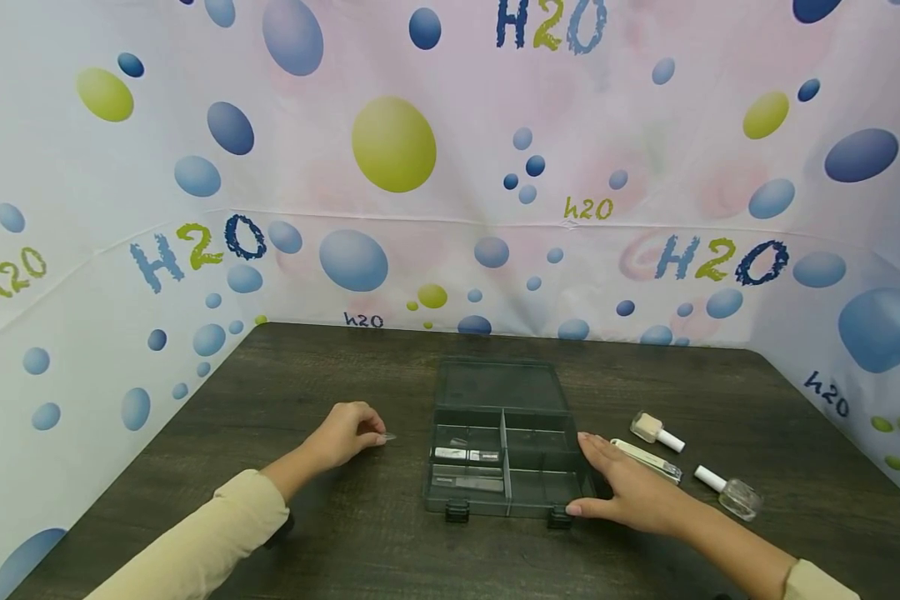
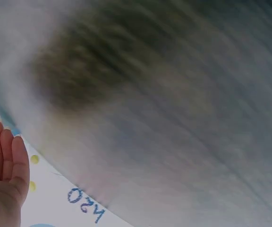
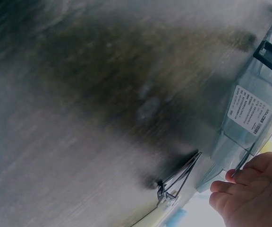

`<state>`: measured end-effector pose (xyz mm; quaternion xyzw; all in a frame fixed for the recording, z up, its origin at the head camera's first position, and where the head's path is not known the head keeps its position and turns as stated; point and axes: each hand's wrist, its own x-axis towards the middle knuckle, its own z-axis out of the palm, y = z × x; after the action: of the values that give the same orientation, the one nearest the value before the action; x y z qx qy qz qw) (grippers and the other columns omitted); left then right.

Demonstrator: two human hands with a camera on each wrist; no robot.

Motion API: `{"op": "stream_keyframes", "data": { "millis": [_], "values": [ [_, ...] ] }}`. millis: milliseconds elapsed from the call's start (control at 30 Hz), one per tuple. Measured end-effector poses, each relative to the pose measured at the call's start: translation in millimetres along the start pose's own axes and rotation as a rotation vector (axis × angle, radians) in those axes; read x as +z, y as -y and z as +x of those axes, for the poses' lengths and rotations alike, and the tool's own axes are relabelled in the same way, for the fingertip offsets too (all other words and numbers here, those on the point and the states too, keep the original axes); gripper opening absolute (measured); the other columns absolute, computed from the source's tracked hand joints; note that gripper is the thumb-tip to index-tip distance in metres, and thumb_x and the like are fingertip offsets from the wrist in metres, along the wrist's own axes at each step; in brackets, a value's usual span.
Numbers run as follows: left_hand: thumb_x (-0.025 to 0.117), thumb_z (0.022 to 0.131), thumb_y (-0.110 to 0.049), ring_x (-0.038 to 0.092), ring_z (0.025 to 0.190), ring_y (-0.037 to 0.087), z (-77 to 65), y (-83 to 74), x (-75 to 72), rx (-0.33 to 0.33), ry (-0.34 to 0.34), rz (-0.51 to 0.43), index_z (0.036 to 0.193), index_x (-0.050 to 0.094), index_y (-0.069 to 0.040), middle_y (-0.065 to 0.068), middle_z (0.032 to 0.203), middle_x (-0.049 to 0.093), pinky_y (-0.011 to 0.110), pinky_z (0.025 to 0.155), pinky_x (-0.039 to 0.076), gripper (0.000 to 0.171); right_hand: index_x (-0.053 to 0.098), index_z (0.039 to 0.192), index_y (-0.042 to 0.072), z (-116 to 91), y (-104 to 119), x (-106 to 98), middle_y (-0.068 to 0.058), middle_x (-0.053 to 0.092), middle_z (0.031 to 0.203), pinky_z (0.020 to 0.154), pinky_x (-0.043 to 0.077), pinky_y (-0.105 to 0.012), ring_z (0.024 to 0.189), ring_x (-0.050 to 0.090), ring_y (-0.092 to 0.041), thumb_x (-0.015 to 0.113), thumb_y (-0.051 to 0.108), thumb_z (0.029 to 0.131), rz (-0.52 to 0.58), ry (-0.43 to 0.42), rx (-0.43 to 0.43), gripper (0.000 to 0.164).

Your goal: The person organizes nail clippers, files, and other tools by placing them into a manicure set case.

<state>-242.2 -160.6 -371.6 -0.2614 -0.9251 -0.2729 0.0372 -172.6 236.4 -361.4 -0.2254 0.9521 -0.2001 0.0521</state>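
My left hand (image 1: 345, 435) pinches a small clear piece (image 1: 389, 437) between thumb and fingers, just above the table left of the box. Its kind is too small to tell. A dark translucent divided box (image 1: 468, 507) lies with its lid (image 1: 501, 387) laid back. My right hand (image 1: 633, 490) rests on the box's right side, fingers extended along the wall and thumb at the front corner near a latch (image 1: 559, 518). In the box's left compartments lie a slim silver-and-white item (image 1: 467, 455) and a greyish flat item (image 1: 468, 482). In the left wrist view, the left hand (image 2: 6, 175) shows only partly.
Right of the box lie a cream-handled nail clipper (image 1: 648, 462), a cream nail polish bottle (image 1: 647, 427) and a clear nail polish bottle (image 1: 738, 498) on its side. The dark wooden table (image 1: 330, 367) meets a patterned curtain (image 1: 480, 275) at the back and sides.
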Motion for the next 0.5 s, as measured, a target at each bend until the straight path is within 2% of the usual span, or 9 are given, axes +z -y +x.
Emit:
{"op": "stream_keyframes", "data": {
  "millis": [200, 500],
  "values": [
    [0.068, 0.082, -0.006, 0.055, 0.069, 0.008, 1.7, -7.5, -1.3, 0.05, -0.047, -0.028, 0.082, 0.068, -0.003, 0.005, 0.081, 0.062, 0.02, 0.058, 0.047, 0.004, 0.027, 0.141, -0.01, 0.0, -0.2, -0.4, -0.033, 0.027, 0.145, 0.1, 0.032, -0.062, 0.132, 0.029, -0.05, 0.063, 0.06, 0.077, 0.007, 0.002, 0.0, 0.102],
    [0.068, 0.083, -0.008, 0.055, 0.069, 0.007, 4.6, -18.0, -0.6, 0.054, -0.08, -0.068, 0.084, 0.069, -0.004, 0.004, 0.082, 0.063, 0.019, 0.059, 0.047, 0.005, 0.027, 0.141, -0.011, 0.2, -0.7, 0.8, -0.032, 0.028, 0.145, 0.1, 0.032, -0.062, 0.132, 0.029, -0.05, 0.063, 0.059, 0.077, 0.017, -0.005, -0.004, 0.101]
  ]
}}
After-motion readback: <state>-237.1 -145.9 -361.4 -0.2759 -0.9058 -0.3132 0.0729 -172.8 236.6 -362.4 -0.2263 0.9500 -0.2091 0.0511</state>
